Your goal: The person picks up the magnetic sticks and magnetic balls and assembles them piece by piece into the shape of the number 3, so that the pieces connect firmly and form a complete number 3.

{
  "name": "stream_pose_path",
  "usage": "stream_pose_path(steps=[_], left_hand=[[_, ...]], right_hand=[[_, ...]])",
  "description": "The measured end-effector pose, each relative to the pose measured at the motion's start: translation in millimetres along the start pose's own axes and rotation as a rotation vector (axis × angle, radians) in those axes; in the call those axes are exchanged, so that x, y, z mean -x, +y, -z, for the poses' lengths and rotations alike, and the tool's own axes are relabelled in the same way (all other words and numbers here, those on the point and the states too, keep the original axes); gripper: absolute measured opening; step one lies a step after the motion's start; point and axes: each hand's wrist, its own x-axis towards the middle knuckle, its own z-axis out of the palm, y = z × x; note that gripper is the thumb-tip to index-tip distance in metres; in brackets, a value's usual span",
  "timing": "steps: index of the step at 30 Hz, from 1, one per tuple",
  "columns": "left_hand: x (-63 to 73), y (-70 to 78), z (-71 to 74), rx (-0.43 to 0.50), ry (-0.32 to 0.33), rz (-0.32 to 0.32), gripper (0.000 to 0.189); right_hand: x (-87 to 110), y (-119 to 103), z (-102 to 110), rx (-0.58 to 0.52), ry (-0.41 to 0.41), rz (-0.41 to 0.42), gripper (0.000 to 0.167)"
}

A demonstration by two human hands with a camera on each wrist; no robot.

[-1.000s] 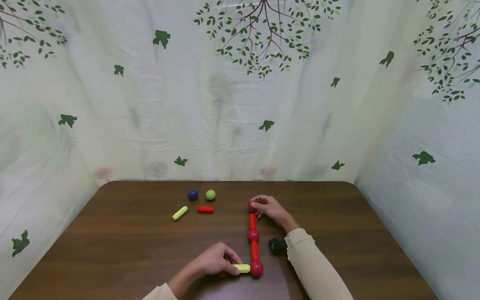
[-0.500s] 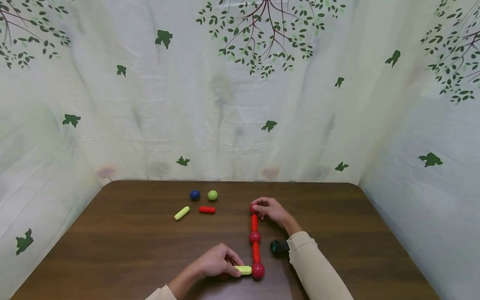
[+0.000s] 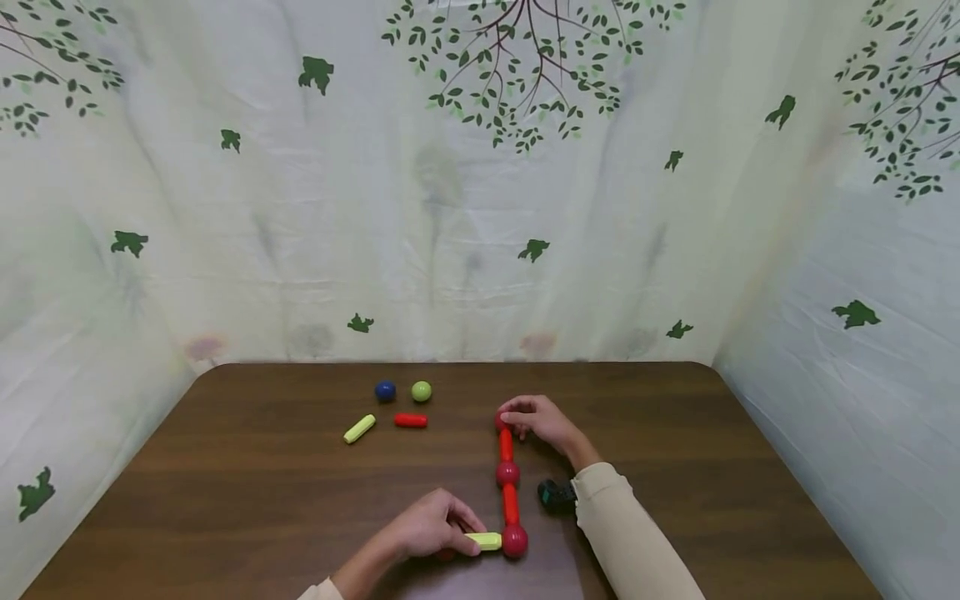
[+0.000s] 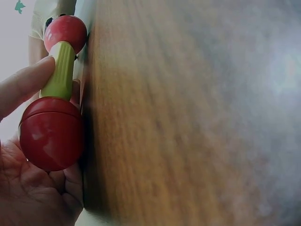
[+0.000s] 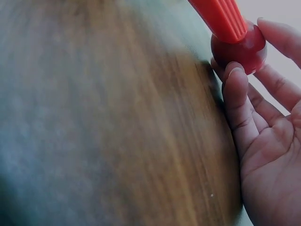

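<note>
Left hand (image 3: 435, 525) pinches yellow rod (image 4: 60, 77); right hand (image 3: 546, 423), seemingly, red ball (image 5: 250, 52).

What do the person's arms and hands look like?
The right sleeve is long, plain and cream; the left sleeve matches, though only its end shows. A small black device shows by the right cuff. The left hand and right hand wear no gloves.

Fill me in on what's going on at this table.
Someone is handling an L-shaped chain of balls and rods on the table. The left grip pinches the chain's yellow rod, which has a red ball at its near end in the left wrist view. The right grip holds the far red ball. Left of the chain, a blue ball, green ball, spare yellow rod and loose red rod lie untouched.
</note>
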Motion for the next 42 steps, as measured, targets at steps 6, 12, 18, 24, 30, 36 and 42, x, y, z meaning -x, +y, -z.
stream_pose_path(steps=[6, 12, 18, 24, 30, 36, 42], left_hand=[[-0.5, -0.7, -2.4, 0.016, -0.018, 0.014, 0.012], [0.2, -1.2, -4.8, 0.014, -0.012, 0.034, 0.012], [0.9, -1.8, -5.8, 0.018, -0.012, 0.033, 0.012], [-2.6, -0.2, -2.5, 0.002, -0.005, 0.012, 0.013], [-3.8, -0.1, -3.1, -0.002, -0.023, 0.021, 0.012], [-5.9, 0.5, 0.9, -0.017, -0.018, -0.013, 0.013], [-7.4, -0.1, 2.5, -0.03, -0.026, -0.018, 0.013]], right_hand=[[3.1, 3, 0, 0.003, 0.006, -0.009, 0.029], [5.7, 7, -1, 0.069, 0.001, 0.003, 0.032], [11.3, 6, -1, 0.082, -0.002, 0.024, 0.033], [13.8, -7, 3, 0.095, -0.029, 0.056, 0.034], [7.0, 5, 5, 0.083, -0.019, 0.018, 0.035], [1.3, 1, 5, 0.092, -0.008, 0.014, 0.034], [-0.9, 1, 5, 0.133, -0.039, 0.042, 0.032]])
